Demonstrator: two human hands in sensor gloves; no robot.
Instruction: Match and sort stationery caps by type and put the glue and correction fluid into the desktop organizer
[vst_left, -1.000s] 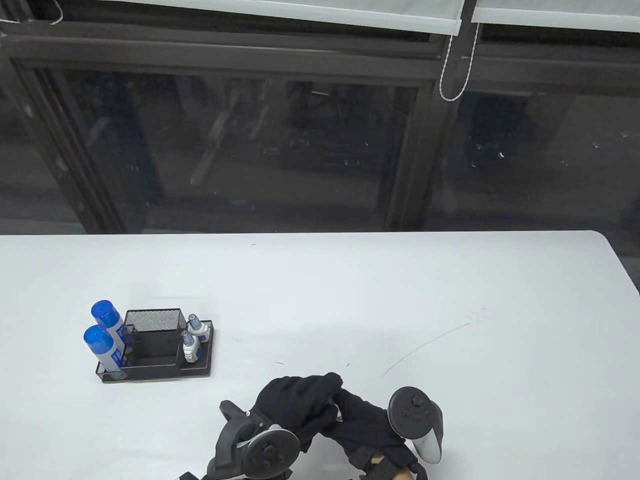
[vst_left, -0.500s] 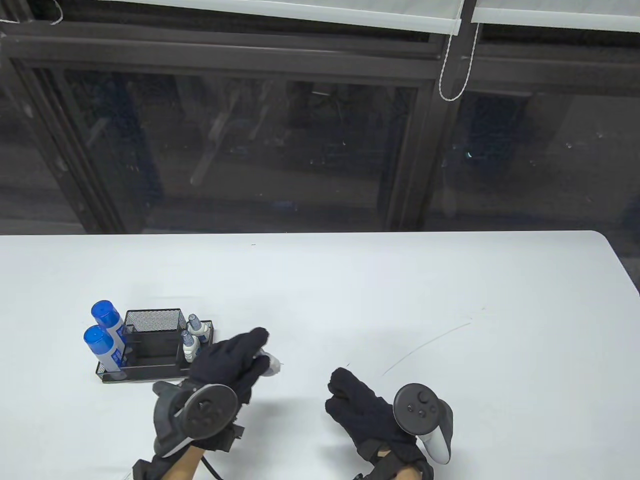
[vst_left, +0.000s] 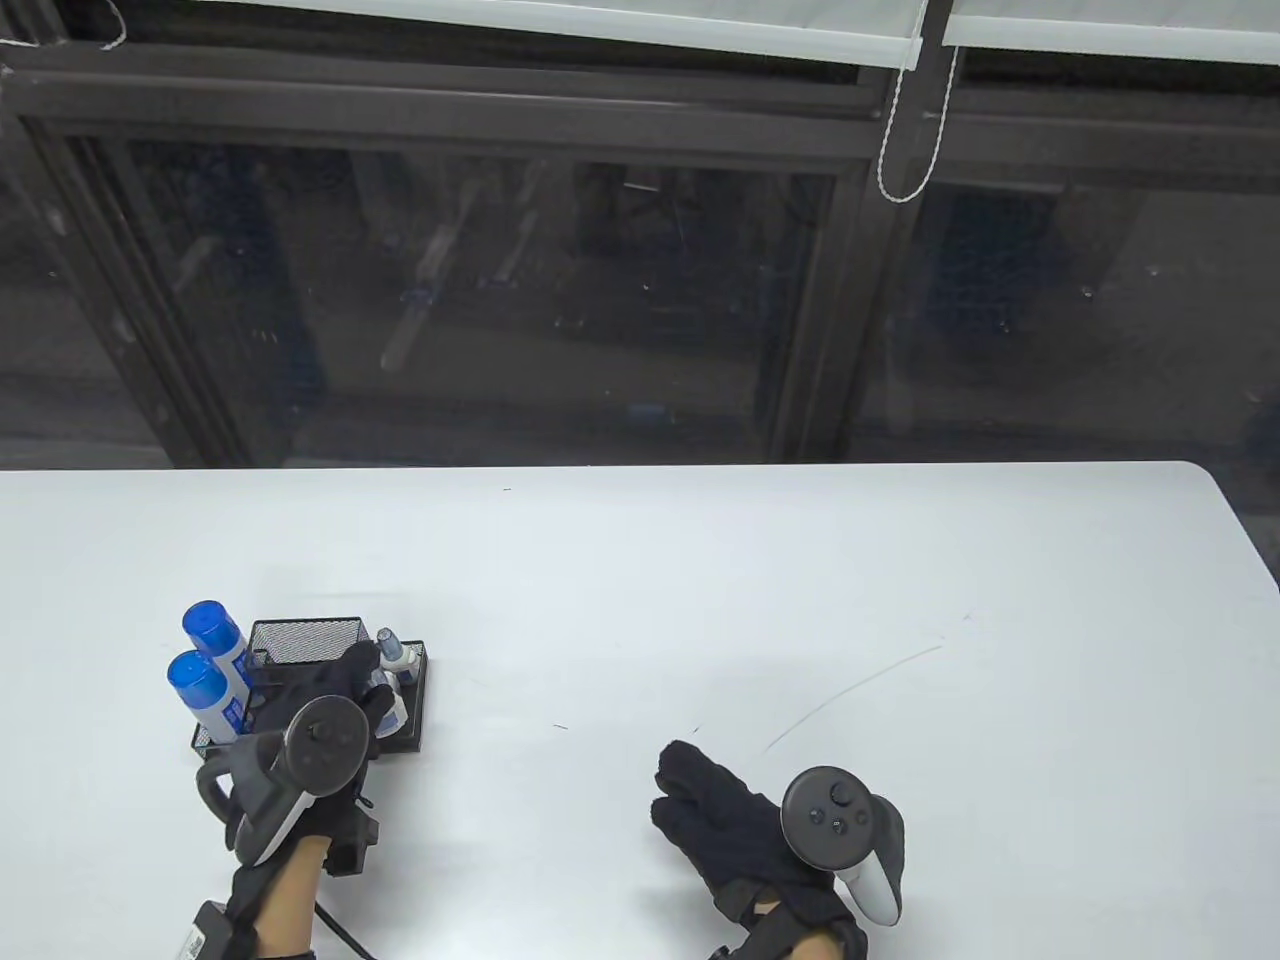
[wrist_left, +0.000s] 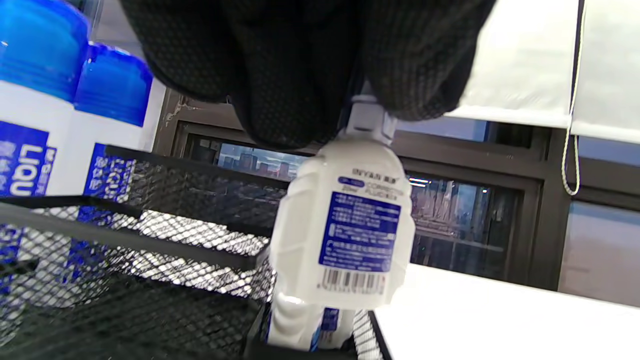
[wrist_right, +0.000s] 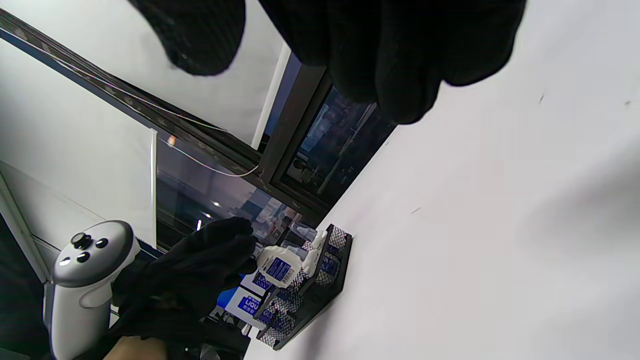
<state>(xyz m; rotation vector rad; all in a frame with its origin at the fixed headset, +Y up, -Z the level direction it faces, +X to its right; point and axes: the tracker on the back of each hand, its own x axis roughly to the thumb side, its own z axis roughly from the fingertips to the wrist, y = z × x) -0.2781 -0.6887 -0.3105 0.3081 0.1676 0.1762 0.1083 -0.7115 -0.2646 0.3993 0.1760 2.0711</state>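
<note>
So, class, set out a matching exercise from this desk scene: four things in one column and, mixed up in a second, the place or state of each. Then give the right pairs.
Things:
1. left hand
2. right hand
3. glue bottles
4. desktop organizer

Places or states:
A. blue-capped, upright at the organizer's left end
B. black mesh, on the white table
C. pinching the cap end of a correction fluid bottle over the organizer
D. on the table, holding nothing

Pairs: 1-C, 2-D, 3-A, 4-B
</note>
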